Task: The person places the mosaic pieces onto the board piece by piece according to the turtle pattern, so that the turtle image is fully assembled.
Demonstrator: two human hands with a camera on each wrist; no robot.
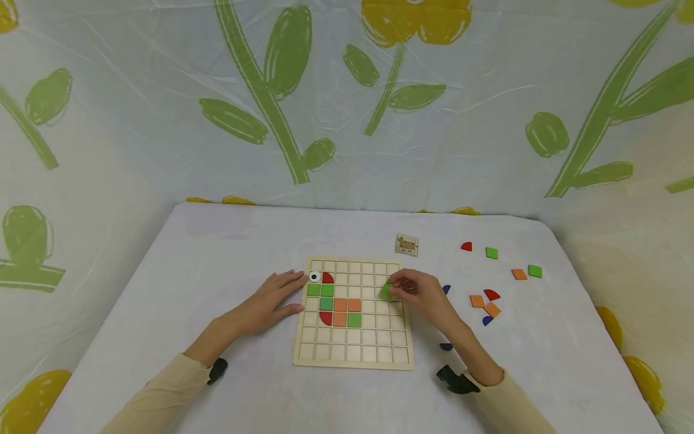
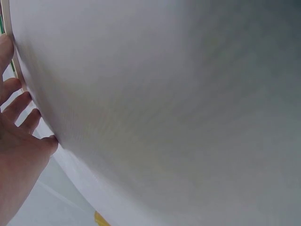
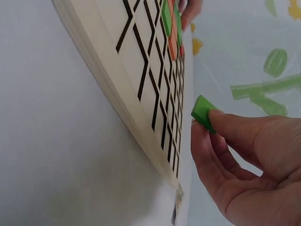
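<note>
A wooden grid board point(image 1: 352, 364) lies on the table, with colored tiles set in its left and middle cells. Among these are a round eye tile point(image 1: 315, 276), red quarter-circles point(image 1: 328, 278), green squares point(image 1: 355, 320) and orange squares point(image 1: 340, 319). My right hand point(image 1: 423, 295) pinches a green square tile point(image 3: 203, 112) between thumb and fingers, above the board's right side. My left hand point(image 1: 273, 302) has its fingers extended, the tips touching the board's left edge; in the left wrist view its fingers point(image 2: 18, 106) rest along that edge.
Right of the board lie loose tiles: green squares point(image 1: 491, 253), orange squares point(image 1: 476, 301), red quarter-circles point(image 1: 491, 295) and blue pieces point(image 1: 487, 320). A small printed pattern card point(image 1: 406, 245) lies behind the board. A flower-patterned cloth point(image 1: 434, 163) hangs behind the table.
</note>
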